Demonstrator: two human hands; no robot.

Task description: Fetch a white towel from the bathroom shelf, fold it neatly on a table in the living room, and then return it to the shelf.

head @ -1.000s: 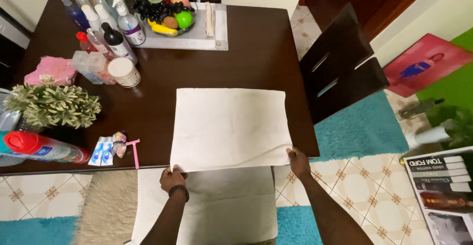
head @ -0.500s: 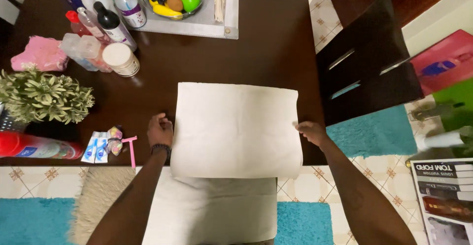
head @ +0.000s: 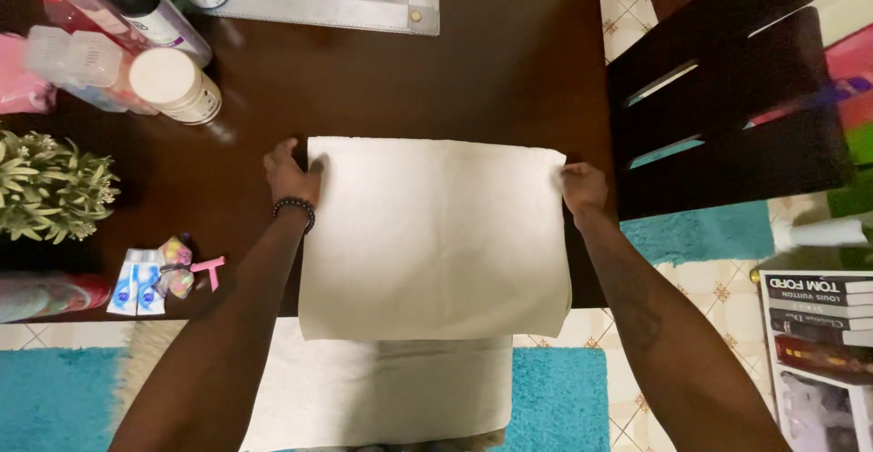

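Observation:
A white folded towel (head: 432,234) lies flat on the dark wooden table (head: 491,79), with more of it hanging over the near edge. My left hand (head: 289,175) rests at the towel's far left corner, fingers pinching its edge. At the far right corner, my right hand (head: 582,188) grips the cloth the same way. A dark bead bracelet circles my left wrist.
Bottles and a white-lidded jar (head: 175,85) stand at the back left, near a grey tray (head: 364,2). A green plant (head: 50,188), small tubes and a pink razor (head: 211,270) lie left. A dark chair (head: 727,97) stands right; books (head: 818,325) lie on the floor.
Both hands have slid from the towel's near corners up along its sides to the far corners. The camera has moved closer to the table.

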